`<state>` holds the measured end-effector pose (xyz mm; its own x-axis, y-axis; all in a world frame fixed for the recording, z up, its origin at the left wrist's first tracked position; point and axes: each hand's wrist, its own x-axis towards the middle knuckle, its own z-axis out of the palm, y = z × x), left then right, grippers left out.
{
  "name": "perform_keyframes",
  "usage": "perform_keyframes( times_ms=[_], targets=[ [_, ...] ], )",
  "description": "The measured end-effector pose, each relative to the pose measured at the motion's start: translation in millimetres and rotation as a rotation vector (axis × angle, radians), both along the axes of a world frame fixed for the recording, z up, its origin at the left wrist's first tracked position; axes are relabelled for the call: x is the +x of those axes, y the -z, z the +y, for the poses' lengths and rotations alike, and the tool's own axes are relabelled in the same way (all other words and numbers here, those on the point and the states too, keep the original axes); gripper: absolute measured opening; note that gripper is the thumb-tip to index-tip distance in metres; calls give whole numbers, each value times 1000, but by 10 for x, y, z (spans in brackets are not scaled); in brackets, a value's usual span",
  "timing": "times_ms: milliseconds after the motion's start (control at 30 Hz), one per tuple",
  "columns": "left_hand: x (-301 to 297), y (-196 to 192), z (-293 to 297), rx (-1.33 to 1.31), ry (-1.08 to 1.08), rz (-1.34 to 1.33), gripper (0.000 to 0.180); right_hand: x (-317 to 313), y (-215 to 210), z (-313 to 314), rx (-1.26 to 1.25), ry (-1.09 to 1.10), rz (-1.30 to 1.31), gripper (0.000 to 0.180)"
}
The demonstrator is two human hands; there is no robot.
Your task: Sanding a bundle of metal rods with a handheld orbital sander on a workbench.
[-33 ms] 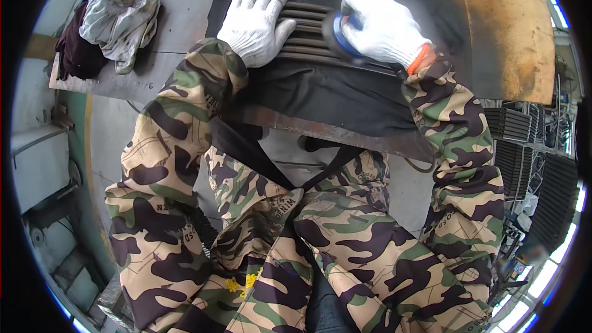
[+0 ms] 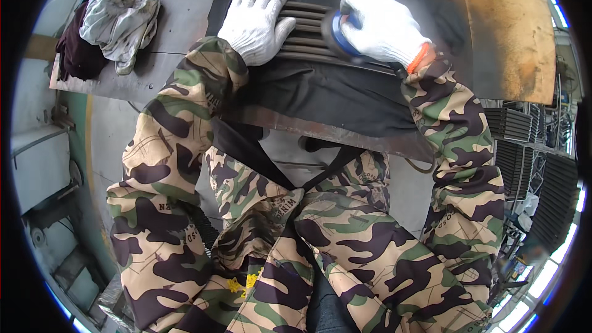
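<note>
A dark slatted metal grate (image 2: 308, 26) lies on a black cloth (image 2: 320, 89) that covers the workbench in front of me. My left hand (image 2: 256, 28), in a white knitted glove, rests flat over the grate's left end with its fingers spread. Wrapped round a blue palm sander (image 2: 337, 32) is my right hand (image 2: 383, 24), gloved in white with an orange cuff. The sander sits against the right part of the slats, and its lower rim looks blurred. Hand and tool hide the grate's right end.
Crumpled white and dark rags (image 2: 120, 21) lie on the bench at far left. A scorched tan board (image 2: 509, 31) is at the right. Beyond my right arm stand stacks of similar dark slatted pieces (image 2: 509, 124). The bench's metal front edge (image 2: 345, 138) runs before my lap.
Almost nothing differs. Both gloved hands, the sander and the grate keep their places; my left sleeve has shifted very slightly.
</note>
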<state>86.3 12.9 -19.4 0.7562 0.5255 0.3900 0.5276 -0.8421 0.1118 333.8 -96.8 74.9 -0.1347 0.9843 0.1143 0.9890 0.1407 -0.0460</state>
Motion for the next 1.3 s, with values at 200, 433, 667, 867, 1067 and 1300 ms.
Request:
perform_keyframes(
  times_ms=[200,433,667,867,1067,1300],
  targets=[
    [-245,-61,25,53,182,53,78,-53,53,78,38,-57,0,20],
    [146,55,-172,97,-63,-78,47,-13,106,-9,94,-142,-6,25],
    [239,68,-15,228,-147,-80,45,-164,79,136,97,-75,-37,18],
    [215,165,-184,211,-160,-167,45,-59,104,191,73,-95,-13,24],
    [225,-53,-210,-79,-123,-56,38,-96,102,99,86,-106,-24,24],
    [321,82,-102,207,-165,-204,44,-152,34,-19,41,-79,-27,26]
  ],
)
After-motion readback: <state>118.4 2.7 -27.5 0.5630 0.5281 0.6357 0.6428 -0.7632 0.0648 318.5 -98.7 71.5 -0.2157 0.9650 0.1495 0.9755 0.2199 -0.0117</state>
